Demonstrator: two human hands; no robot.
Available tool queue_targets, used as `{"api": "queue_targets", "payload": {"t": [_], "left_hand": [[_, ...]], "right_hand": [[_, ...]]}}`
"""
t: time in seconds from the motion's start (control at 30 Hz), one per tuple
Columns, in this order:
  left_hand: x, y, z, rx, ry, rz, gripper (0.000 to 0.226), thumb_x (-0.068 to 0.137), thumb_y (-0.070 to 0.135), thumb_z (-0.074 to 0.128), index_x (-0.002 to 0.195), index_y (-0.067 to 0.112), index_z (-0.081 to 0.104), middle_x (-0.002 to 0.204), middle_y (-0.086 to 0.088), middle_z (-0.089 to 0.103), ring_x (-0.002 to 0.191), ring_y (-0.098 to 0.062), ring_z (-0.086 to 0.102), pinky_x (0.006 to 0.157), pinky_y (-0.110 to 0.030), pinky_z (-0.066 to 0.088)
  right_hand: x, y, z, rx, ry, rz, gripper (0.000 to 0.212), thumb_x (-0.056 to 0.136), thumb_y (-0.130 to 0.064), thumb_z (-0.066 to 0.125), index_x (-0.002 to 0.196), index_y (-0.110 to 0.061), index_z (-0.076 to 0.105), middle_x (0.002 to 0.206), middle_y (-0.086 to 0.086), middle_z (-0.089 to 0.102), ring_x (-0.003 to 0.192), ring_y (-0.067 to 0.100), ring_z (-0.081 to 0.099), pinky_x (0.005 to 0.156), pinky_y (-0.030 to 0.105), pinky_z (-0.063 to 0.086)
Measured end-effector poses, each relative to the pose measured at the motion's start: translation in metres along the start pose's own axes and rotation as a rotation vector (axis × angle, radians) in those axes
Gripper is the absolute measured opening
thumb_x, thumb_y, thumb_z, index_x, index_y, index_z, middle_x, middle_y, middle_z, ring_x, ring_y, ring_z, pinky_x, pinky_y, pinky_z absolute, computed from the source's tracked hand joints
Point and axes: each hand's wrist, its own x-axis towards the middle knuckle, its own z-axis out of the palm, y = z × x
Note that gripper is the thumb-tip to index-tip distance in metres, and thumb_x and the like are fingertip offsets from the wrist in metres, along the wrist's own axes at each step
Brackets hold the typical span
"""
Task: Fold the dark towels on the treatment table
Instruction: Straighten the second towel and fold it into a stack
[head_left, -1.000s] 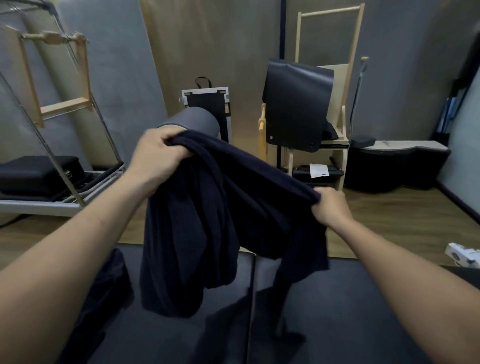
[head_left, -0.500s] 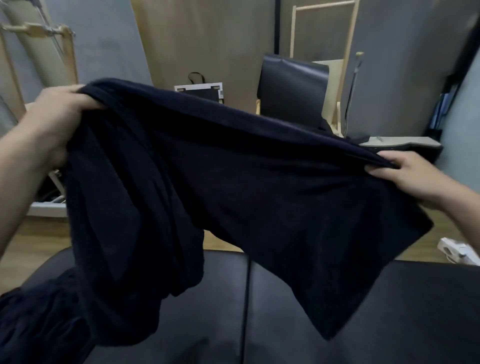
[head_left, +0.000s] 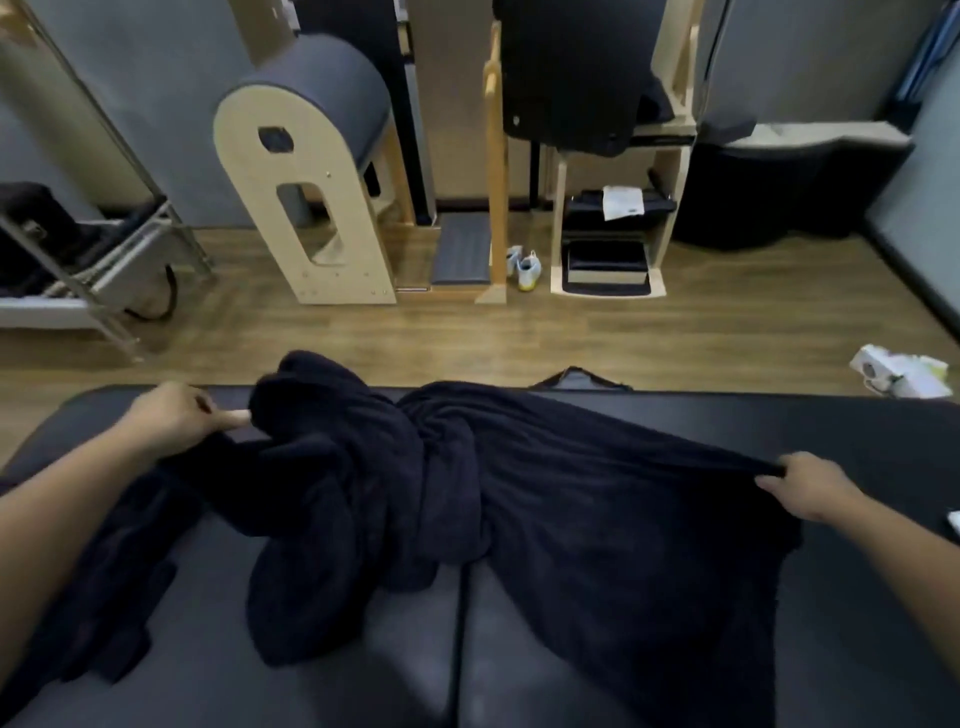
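Our left hand (head_left: 176, 415) pinches the bunched end of the towel (head_left: 519, 493) and our right hand (head_left: 810, 488) grips its other edge, with it lying twisted across the counter (head_left: 883, 426), so we'd pull both ends apart evenly to flatten that middle knot before folding.

I've got a single head view, wide-angle, facing forward and tilted steeply down; it sits close above the counter (head_left: 878, 431), whose near edge runs off-frame, with the wooden floor (head_left: 467, 332) beyond
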Motion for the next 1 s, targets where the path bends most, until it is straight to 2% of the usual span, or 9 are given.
{"api": "queue_targets", "payload": {"t": [0.1, 0.23, 0.3, 0.4, 0.5, 0.57, 0.73, 0.9, 1.0], "left_hand": [[-0.004, -0.074, -0.011, -0.152, 0.058, -0.13, 0.077, 0.087, 0.069, 0.051, 0.079, -0.005, 0.071, 0.072, -0.024, 0.068, 0.069, -0.039, 0.066, 0.063, -0.038, 0.045], [0.054, -0.225, 0.052, -0.516, 0.137, -0.213, 0.1, 0.069, 0.095, 0.035, 0.106, 0.011, 0.073, 0.11, -0.023, 0.071, 0.096, -0.038, 0.067, 0.088, -0.053, 0.053], [-0.009, -0.178, 0.081, -0.82, 0.147, -0.367, 0.097, 0.068, 0.094, 0.046, 0.119, 0.014, 0.067, 0.122, -0.015, 0.069, 0.105, -0.035, 0.067, 0.091, -0.054, 0.053], [-0.137, -0.016, 0.095, -1.173, 0.0, -0.408, 0.06, 0.096, 0.066, 0.043, 0.114, 0.012, 0.062, 0.108, -0.006, 0.07, 0.1, -0.028, 0.068, 0.095, -0.05, 0.052], [-0.208, 0.055, 0.147, -1.315, -0.219, -0.315, 0.059, 0.098, 0.061, 0.043, 0.104, 0.008, 0.068, 0.099, -0.01, 0.076, 0.094, -0.031, 0.071, 0.087, -0.045, 0.053], [-0.23, 0.064, 0.176, -1.341, -0.314, -0.264, 0.06, 0.095, 0.058, 0.054, 0.106, 0.0, 0.066, 0.102, -0.017, 0.074, 0.094, -0.036, 0.069, 0.088, -0.049, 0.052], [-0.253, 0.047, 0.196, -1.311, -0.372, -0.207, 0.015, 0.096, 0.011, 0.065, 0.104, -0.001, 0.064, 0.104, -0.021, 0.075, 0.098, -0.035, 0.072, 0.091, -0.047, 0.058], [-0.262, 0.041, 0.193, -1.258, -0.312, -0.097, 0.012, 0.093, 0.004, 0.067, 0.104, 0.006, 0.072, 0.103, -0.016, 0.075, 0.099, -0.033, 0.073, 0.092, -0.047, 0.058], [-0.269, 0.042, 0.192, -1.166, -0.194, -0.015, 0.013, 0.094, 0.009, 0.067, 0.095, 0.016, 0.078, 0.095, -0.008, 0.077, 0.097, -0.027, 0.073, 0.09, -0.043, 0.058]], "right_hand": [[-0.008, 0.011, 0.011, 0.333, 0.112, 0.038, 0.008, 0.098, -0.018, 0.056, 0.101, -0.012, 0.061, 0.094, 0.01, 0.064, 0.084, 0.031, 0.06, 0.066, 0.039, 0.047], [-0.049, -0.024, 0.005, 0.704, 0.266, -0.043, 0.012, 0.099, -0.02, 0.055, 0.108, -0.022, 0.063, 0.108, 0.008, 0.066, 0.097, 0.031, 0.062, 0.088, 0.049, 0.051], [-0.093, -0.07, 0.004, 0.858, 0.254, -0.164, 0.016, 0.099, -0.014, 0.057, 0.112, -0.018, 0.065, 0.104, 0.005, 0.067, 0.09, 0.021, 0.063, 0.081, 0.037, 0.051], [-0.169, -0.138, 0.016, 1.054, -0.003, -0.389, 0.023, 0.091, 0.0, 0.063, 0.109, -0.013, 0.067, 0.096, -0.003, 0.072, 0.078, 0.008, 0.067, 0.068, 0.019, 0.054], [-0.224, -0.175, 0.058, 1.101, -0.35, -0.485, 0.043, 0.081, 0.014, 0.066, 0.11, -0.017, 0.068, 0.099, 0.003, 0.076, 0.085, 0.014, 0.07, 0.078, 0.027, 0.058], [-0.245, -0.183, 0.092, 1.061, -0.46, -0.464, 0.039, 0.082, 0.017, 0.062, 0.105, -0.014, 0.071, 0.097, 0.01, 0.076, 0.088, 0.02, 0.071, 0.079, 0.032, 0.057], [-0.253, -0.175, 0.121, 1.147, -0.466, -0.386, 0.021, 0.091, 0.002, 0.063, 0.101, -0.012, 0.075, 0.099, 0.004, 0.077, 0.097, 0.016, 0.072, 0.08, 0.024, 0.055], [-0.265, -0.178, 0.131, 1.041, -0.264, -0.434, 0.013, 0.09, -0.011, 0.07, 0.093, -0.023, 0.072, 0.09, -0.012, 0.074, 0.088, 0.0, 0.068, 0.077, 0.015, 0.05], [-0.276, -0.181, 0.137, 0.998, -0.177, -0.535, 0.014, 0.086, -0.015, 0.074, 0.09, -0.029, 0.069, 0.085, -0.013, 0.072, 0.083, 0.003, 0.067, 0.075, 0.015, 0.051]]}}
